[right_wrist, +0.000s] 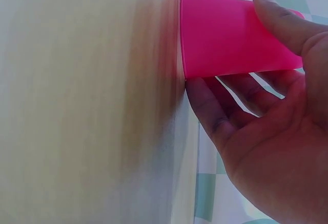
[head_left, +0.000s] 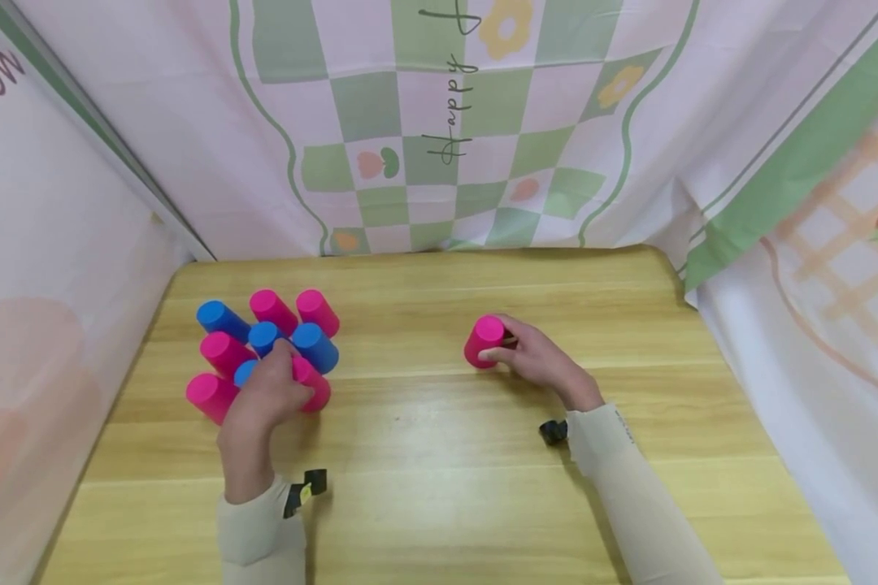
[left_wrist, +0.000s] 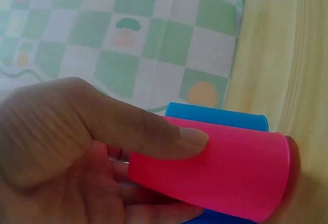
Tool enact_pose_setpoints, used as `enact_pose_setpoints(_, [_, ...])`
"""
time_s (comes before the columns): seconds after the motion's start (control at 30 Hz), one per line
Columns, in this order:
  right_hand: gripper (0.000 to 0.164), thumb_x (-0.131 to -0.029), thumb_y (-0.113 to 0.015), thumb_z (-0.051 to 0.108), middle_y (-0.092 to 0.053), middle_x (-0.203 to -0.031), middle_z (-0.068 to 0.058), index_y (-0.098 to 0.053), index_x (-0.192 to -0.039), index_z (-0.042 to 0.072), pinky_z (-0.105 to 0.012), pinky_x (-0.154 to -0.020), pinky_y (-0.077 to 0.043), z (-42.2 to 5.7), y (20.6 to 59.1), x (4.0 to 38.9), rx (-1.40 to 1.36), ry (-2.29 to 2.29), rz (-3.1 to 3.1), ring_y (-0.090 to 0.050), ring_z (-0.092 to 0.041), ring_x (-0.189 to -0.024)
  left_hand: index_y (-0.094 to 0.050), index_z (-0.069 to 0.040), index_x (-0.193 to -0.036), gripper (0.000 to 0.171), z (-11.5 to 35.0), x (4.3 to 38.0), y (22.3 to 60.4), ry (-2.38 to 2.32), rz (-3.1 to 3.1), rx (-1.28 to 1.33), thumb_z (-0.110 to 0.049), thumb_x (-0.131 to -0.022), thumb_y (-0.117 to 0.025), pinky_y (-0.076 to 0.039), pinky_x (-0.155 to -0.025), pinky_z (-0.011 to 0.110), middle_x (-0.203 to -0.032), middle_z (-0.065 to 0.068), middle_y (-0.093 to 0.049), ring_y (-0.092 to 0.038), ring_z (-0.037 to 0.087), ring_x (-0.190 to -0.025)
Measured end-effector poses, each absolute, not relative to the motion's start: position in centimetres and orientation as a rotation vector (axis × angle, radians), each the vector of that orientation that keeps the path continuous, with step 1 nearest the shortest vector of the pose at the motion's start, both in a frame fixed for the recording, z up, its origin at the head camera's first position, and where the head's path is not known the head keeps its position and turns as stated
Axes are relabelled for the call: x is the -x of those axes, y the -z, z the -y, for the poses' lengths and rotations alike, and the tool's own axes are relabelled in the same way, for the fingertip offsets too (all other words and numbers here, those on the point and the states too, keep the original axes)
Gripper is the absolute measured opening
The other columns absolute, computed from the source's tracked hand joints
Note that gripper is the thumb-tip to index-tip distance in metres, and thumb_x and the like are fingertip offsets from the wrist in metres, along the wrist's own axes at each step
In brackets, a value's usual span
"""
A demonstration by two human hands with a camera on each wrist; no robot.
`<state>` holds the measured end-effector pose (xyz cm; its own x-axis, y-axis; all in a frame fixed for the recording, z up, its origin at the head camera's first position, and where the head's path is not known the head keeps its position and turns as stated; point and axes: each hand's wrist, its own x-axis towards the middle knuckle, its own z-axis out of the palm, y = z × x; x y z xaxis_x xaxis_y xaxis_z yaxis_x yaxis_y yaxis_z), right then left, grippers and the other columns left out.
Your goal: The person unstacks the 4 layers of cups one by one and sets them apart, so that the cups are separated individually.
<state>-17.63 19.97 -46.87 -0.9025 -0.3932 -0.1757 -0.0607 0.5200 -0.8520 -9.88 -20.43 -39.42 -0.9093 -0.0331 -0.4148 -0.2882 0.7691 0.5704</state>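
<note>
My left hand [head_left: 267, 392] grips a pink cup [head_left: 313, 385] at the near right corner of a cluster of upturned cups. In the left wrist view the thumb lies along that cup's side, with fingers behind it and a blue cup [left_wrist: 220, 115] close beyond. Out to the right, my right hand [head_left: 537, 357] holds another upturned pink cup [head_left: 483, 343] between thumb and fingers. Its wide rim is right at the tabletop in the right wrist view. Part of a blue cup [head_left: 245, 372] in the cluster is hidden by the left hand.
The cluster also has pink cups [head_left: 223, 353] and blue cups [head_left: 316, 348] in close rows at the left of the wooden table [head_left: 424, 439]. A checked curtain [head_left: 428, 162] hangs along the back edge, with more cloth [head_left: 36, 325] at both sides.
</note>
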Motion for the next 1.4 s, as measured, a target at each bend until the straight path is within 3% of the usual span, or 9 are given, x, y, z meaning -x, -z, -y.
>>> enact_pose_setpoints(0.47, [0.048, -0.098, -0.077, 0.03, -0.067, -0.129, -0.006, -0.059, -0.141, 0.021, -0.047, -0.103, -0.051, -19.9, 47.4, 17.6, 0.376, 1.326, -2.419, -0.061, -0.028, -0.114, -0.025, 0.007, -0.154, 0.078, 20.4, 10.0, 40.2, -0.914, -2.551, 0.302, -0.005, -0.094, -0.073, -0.057, -0.074, 0.031, -0.116, 0.02, -0.06, -0.062, 0.034, -0.105])
enact_pose_setpoints(0.83, [0.05, -0.097, -0.077, 0.032, -0.065, -0.131, -0.005, -0.058, -0.143, 0.022, -0.049, -0.103, -0.052, -20.0, 47.3, 17.4, 0.359, 1.31, -2.421, -0.06, -0.029, -0.116, -0.033, 0.005, -0.146, 0.068, 20.2, 9.9, 40.2, -0.894, -2.562, 0.321, -0.002, -0.092, -0.072, -0.056, -0.073, 0.031, -0.111, 0.019, -0.06, -0.061, 0.034, -0.104])
enact_pose_setpoints(1.17, [0.052, -0.097, -0.077, 0.033, -0.066, -0.131, -0.006, -0.057, -0.144, 0.022, -0.048, -0.104, -0.051, -20.1, 47.4, 17.6, 0.354, 1.316, -2.422, -0.061, -0.028, -0.116, -0.038, 0.003, -0.14, 0.064, 20.3, 9.8, 39.5, -0.944, -2.575, 0.301, -0.004, -0.09, -0.077, -0.061, -0.076, 0.038, -0.12, 0.021, -0.058, -0.059, 0.037, -0.109])
enact_pose_setpoints(1.4, [0.051, -0.097, -0.077, 0.033, -0.066, -0.13, -0.006, -0.058, -0.143, 0.021, -0.048, -0.103, -0.051, -20.0, 47.2, 17.7, 0.365, 1.313, -2.429, -0.061, -0.029, -0.115, -0.039, 0.0, -0.144, 0.06, 20.7, 9.2, 38.0, -1.035, -2.623, 0.276, -0.016, -0.098, -0.073, -0.058, -0.072, 0.033, -0.115, 0.019, -0.059, -0.063, 0.03, -0.094])
